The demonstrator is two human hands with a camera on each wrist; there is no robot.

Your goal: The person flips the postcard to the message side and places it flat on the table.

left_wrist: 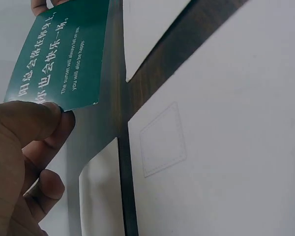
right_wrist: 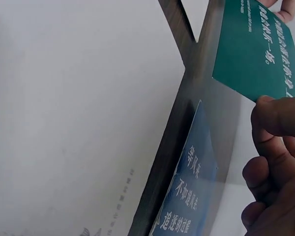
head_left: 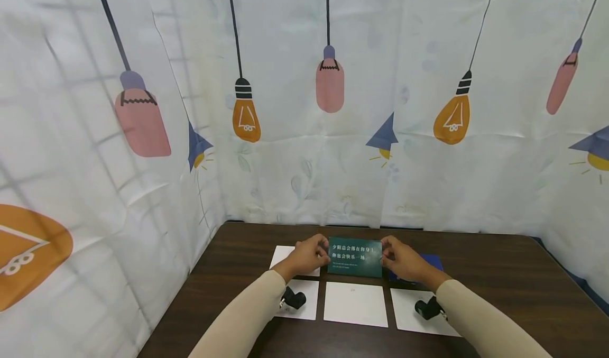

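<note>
A green postcard (head_left: 354, 257) with white Chinese and English lettering is held up between both hands, its printed face toward me. My left hand (head_left: 308, 254) pinches its left edge between thumb and fingers; in the left wrist view the thumb lies over the card's corner. On the opposite side my right hand (head_left: 402, 258) pinches the right edge. A blue card (right_wrist: 189, 189) with white writing lies on the table beneath the right hand. Below the green postcard is a white card (head_left: 356, 304), lying flat.
The dark wooden table (head_left: 514, 289) also bears a white card at the back left (head_left: 283, 253), one at the front left (head_left: 310, 301) and one at the front right (head_left: 409, 310). A white curtain (head_left: 285, 189) printed with lamps hangs behind the table and along its left side.
</note>
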